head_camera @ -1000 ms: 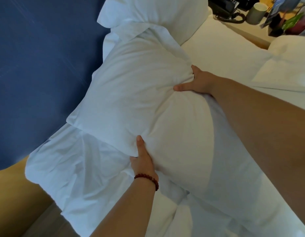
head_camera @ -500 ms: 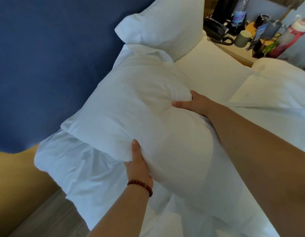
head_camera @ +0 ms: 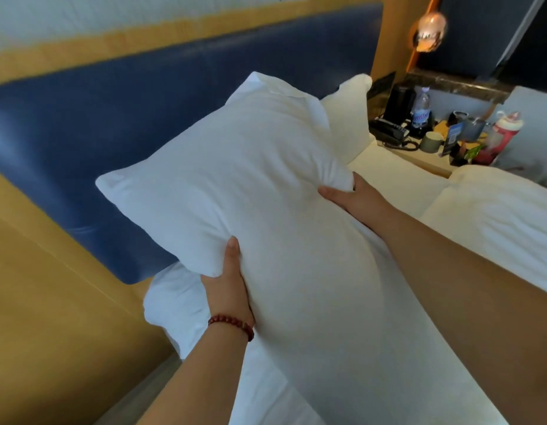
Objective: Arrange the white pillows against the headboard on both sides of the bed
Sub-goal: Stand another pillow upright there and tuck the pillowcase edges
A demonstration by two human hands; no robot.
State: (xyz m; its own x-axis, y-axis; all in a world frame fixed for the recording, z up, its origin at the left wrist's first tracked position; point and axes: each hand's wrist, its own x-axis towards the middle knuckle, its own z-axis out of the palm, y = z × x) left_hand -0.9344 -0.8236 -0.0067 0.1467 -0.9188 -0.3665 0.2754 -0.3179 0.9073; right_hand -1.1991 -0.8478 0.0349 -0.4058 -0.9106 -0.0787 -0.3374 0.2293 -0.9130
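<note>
Both hands have the big white pillow (head_camera: pixel 235 185) held up over the bed (head_camera: pixel 398 182). The left hand (head_camera: pixel 227 283), with a red bead bracelet (head_camera: pixel 232 322) at its wrist, grips the near edge, thumb pressed on top and fingers hidden underneath. The right hand (head_camera: pixel 355 199) clutches the far edge, the fabric bunching at its fingers. The pillow spans between the hands, its top corner ahead of them before the blue headboard (head_camera: pixel 112 118). Just beyond the right hand, a second white pillow (head_camera: pixel 348 118) stands against that headboard. Farther right, the tabletop (head_camera: pixel 428 162) carries a water bottle (head_camera: pixel 421 110), a mug (head_camera: pixel 431 142) and a black telephone (head_camera: pixel 388 130).
</note>
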